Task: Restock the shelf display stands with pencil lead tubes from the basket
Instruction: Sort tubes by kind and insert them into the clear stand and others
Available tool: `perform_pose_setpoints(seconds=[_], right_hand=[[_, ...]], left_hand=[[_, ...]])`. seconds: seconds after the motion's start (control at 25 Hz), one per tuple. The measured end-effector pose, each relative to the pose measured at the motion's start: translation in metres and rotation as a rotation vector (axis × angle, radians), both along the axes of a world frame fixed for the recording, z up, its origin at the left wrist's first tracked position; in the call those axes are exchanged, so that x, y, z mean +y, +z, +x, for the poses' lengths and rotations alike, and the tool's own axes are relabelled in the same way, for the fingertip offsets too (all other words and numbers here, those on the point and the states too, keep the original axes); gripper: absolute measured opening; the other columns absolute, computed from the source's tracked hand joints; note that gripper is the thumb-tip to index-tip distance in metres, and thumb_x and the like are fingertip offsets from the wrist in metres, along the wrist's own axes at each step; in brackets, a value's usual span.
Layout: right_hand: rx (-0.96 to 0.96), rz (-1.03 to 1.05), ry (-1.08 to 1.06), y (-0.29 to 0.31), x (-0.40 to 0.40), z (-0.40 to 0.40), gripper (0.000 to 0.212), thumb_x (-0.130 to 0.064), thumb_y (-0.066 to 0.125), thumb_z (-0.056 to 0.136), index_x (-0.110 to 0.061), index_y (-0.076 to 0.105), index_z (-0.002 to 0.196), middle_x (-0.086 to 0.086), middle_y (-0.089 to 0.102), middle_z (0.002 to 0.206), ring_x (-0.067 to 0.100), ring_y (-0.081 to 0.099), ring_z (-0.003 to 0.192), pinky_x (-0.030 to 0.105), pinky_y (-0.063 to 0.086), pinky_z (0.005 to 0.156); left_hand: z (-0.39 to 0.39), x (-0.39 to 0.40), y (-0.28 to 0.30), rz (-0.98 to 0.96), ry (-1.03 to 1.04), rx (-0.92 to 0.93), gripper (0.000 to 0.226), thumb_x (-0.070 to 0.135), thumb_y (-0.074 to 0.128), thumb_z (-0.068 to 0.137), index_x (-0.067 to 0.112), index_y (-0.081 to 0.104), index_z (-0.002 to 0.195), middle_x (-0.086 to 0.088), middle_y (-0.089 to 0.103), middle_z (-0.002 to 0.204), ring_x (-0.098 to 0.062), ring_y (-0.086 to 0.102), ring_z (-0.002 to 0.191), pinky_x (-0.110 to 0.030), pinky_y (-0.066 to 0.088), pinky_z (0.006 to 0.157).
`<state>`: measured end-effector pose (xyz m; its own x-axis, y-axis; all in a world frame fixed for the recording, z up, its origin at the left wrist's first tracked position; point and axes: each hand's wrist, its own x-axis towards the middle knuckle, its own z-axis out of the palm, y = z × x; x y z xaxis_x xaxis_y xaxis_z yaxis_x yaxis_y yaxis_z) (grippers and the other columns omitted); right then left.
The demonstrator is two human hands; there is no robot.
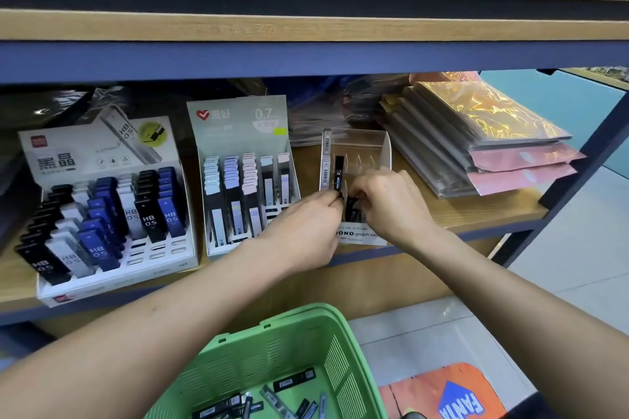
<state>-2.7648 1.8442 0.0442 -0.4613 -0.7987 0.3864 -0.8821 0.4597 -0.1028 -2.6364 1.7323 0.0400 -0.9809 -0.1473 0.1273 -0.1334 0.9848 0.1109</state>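
Note:
A clear acrylic display stand [369, 146] marked MONO graph sits on the wooden shelf. One black lead tube [339, 172] stands upright in its left slot. My left hand [303, 231] pinches a black lead tube [339, 196] at the stand's front left. My right hand [391, 204] pinches another dark lead tube [352, 211] low in the stand's front row. The green basket [306, 333] sits below the shelf with several black and grey lead tubes [294, 381] loose on its bottom.
Two cardboard lead displays stand to the left: a white HB 0.5 one [102, 214] and a grey-green 0.7 one [245, 180]. Shiny wrapped packets [476, 136] are stacked at the right. A shelf board [306, 58] hangs overhead. An orange mat [442, 395] lies on the floor.

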Motion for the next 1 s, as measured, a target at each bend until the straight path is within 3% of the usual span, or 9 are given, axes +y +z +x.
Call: perform_pose_setpoints(seconds=[0.28, 0.52, 0.64, 0.76, 0.88, 1.0], right_hand=[[-0.147, -0.182, -0.081, 0.013, 0.001, -0.001, 0.023, -0.002, 0.064, 0.085, -0.019, 0.075, 0.094, 0.002, 0.074, 0.090, 0.028, 0.067, 0.089, 0.038, 0.054, 0.076], [-0.351, -0.154, -0.029, 0.001, -0.001, 0.046, 0.024, -0.006, 0.057, 0.080, -0.025, 0.071, 0.079, -0.005, 0.071, 0.085, 0.019, 0.063, 0.082, 0.030, 0.047, 0.066], [-0.561, 0.014, 0.015, -0.040, -0.010, 0.090, 0.017, -0.013, 0.057, 0.078, -0.029, 0.063, 0.075, -0.001, 0.072, 0.084, 0.025, 0.066, 0.085, 0.034, 0.052, 0.071], [-0.633, 0.279, 0.006, -0.094, -0.018, 0.123, 0.018, -0.016, 0.056, 0.081, -0.023, 0.072, 0.088, 0.005, 0.074, 0.097, 0.028, 0.067, 0.095, 0.033, 0.053, 0.078], [-0.678, 0.528, 0.084, -0.156, -0.019, 0.153, 0.023, -0.007, 0.055, 0.085, -0.017, 0.073, 0.095, 0.007, 0.073, 0.098, 0.027, 0.068, 0.093, 0.032, 0.054, 0.076], [-0.687, 0.710, 0.097, -0.221, -0.010, 0.176, 0.023, 0.000, 0.056, 0.090, -0.009, 0.067, 0.108, 0.009, 0.067, 0.106, 0.025, 0.065, 0.095, 0.034, 0.056, 0.082]], left_hand=[[0.006, -0.001, 0.009, 0.076, 0.022, 0.064, 0.054, 0.008, 0.048, 0.092, 0.005, 0.043, 0.146, -0.009, 0.040, 0.152, -0.023, 0.035, 0.142, -0.037, 0.035, 0.116], [0.047, 0.008, 0.007, 0.023, 0.067, 0.148, 0.024, 0.006, 0.047, 0.090, 0.011, 0.055, 0.112, -0.005, 0.053, 0.114, -0.022, 0.047, 0.112, -0.034, 0.040, 0.096], [0.083, 0.013, -0.022, 0.067, 0.167, -0.084, 0.028, 0.007, 0.049, 0.087, 0.011, 0.057, 0.114, -0.007, 0.057, 0.113, -0.026, 0.056, 0.109, -0.038, 0.045, 0.091], [0.121, 0.012, -0.067, 0.113, 0.277, -0.397, 0.018, 0.006, 0.052, 0.087, 0.010, 0.060, 0.103, -0.012, 0.064, 0.108, -0.033, 0.064, 0.102, -0.038, 0.047, 0.076], [0.155, 0.009, -0.121, 0.246, 0.356, -0.632, 0.014, -0.001, 0.052, 0.088, 0.008, 0.057, 0.096, -0.010, 0.064, 0.098, -0.027, 0.066, 0.089, -0.034, 0.050, 0.066], [0.178, 0.008, -0.178, 0.331, 0.401, -0.718, 0.026, -0.004, 0.054, 0.090, 0.006, 0.061, 0.113, -0.009, 0.064, 0.098, -0.023, 0.066, 0.087, -0.035, 0.058, 0.076]])
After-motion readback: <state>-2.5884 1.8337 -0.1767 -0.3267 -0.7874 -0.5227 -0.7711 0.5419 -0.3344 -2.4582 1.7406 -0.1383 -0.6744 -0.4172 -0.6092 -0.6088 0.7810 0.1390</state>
